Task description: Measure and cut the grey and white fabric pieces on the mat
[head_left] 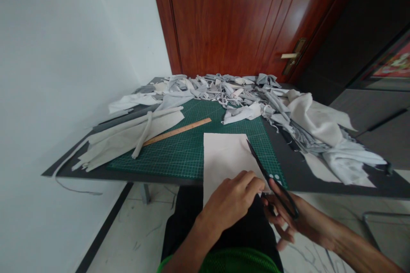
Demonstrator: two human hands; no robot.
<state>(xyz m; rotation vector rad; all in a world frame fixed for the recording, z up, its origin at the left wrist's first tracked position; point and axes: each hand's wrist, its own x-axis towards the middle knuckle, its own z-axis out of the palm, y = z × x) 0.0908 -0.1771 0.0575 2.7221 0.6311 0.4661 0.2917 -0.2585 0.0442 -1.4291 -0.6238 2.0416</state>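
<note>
A white rectangular piece of fabric (224,155) lies on the green cutting mat (185,149) and hangs over the table's near edge. My left hand (232,198) grips its lower end with curled fingers. My right hand (290,217) holds black scissors (272,183) by the handles. The blades lie along the fabric's right edge and point away from me.
A wooden ruler (177,131) lies on the mat beside long pale fabric strips (131,136). A heap of grey and white fabric scraps (256,98) covers the table's back and right. A white wall stands at left, a brown door (243,17) behind.
</note>
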